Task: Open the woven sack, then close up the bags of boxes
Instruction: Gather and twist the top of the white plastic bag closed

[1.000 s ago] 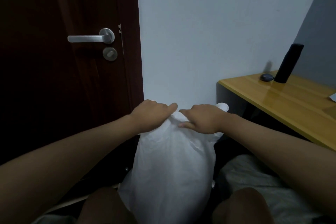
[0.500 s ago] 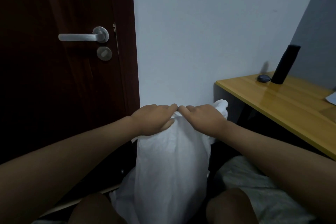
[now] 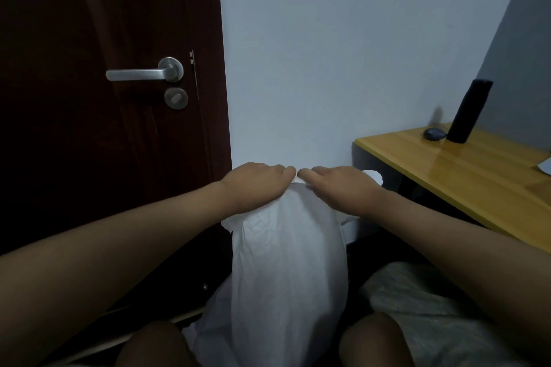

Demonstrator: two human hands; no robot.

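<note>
A white woven sack (image 3: pixel 286 274) stands upright between my knees, full and crinkled. Both hands are at its top. My left hand (image 3: pixel 258 186) grips the gathered mouth from the left, fingers curled over the fabric. My right hand (image 3: pixel 340 186) grips it from the right, its fingertips almost touching those of the left hand. A loose white flap of the sack (image 3: pixel 372 177) sticks out behind my right hand. The mouth itself is hidden under my hands. No boxes or bags of boxes show.
A dark wooden door (image 3: pixel 89 143) with a metal handle (image 3: pixel 143 73) fills the left. A yellow wooden table (image 3: pixel 465 170) stands at the right, bearing a black cylinder (image 3: pixel 469 112) and a small dark object (image 3: pixel 433 133). Grey-white cloth (image 3: pixel 423 307) lies by my right knee.
My hands have come closer together on the top of the sack, and the view has shifted a little. The sack stays upright in the same place.
</note>
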